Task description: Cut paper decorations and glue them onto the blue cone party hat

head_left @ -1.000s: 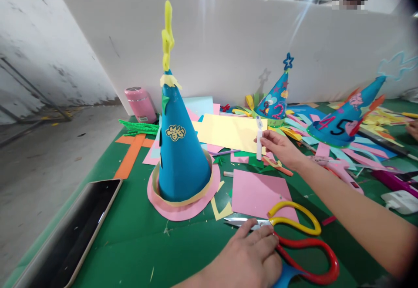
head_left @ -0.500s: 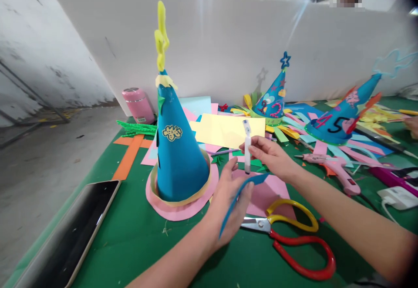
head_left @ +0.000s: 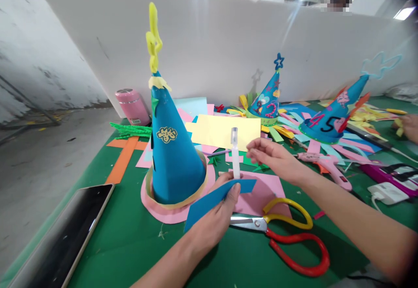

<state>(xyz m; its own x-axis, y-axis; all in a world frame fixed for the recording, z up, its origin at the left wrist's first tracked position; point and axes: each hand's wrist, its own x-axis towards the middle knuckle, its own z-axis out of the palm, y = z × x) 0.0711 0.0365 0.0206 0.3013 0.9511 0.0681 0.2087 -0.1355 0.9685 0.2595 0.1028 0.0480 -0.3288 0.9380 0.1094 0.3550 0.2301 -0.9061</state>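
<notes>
My left hand (head_left: 220, 211) is closed on a blue paper strip (head_left: 209, 200), pinched under the thumb. A slim white tube with a clear top (head_left: 235, 161) stands upright from the same hand; its lower end is hidden behind the strip. To the right, my right hand (head_left: 272, 159) hovers apart from the tube, fingers loosely bent, and nothing shows in it. A tall blue paper cone hat (head_left: 176, 161) with a pink brim and a yellow fuzzy topper stands left of my hands. Scissors (head_left: 257, 224) with yellow and red handles lie just below them, partly over pink paper (head_left: 261, 192).
A phone (head_left: 65, 235) lies at the left, near a pink bottle (head_left: 132, 107). Two decorated blue cone hats (head_left: 266, 98) (head_left: 339, 113) stand among paper strips. A pink glue gun (head_left: 326, 169) rests at the right. Another person's hand (head_left: 409, 127) shows at the far right edge.
The white tube has passed from my right hand into my left. My right hand has let go and drawn away. The blue strip has turned its flat face toward me.
</notes>
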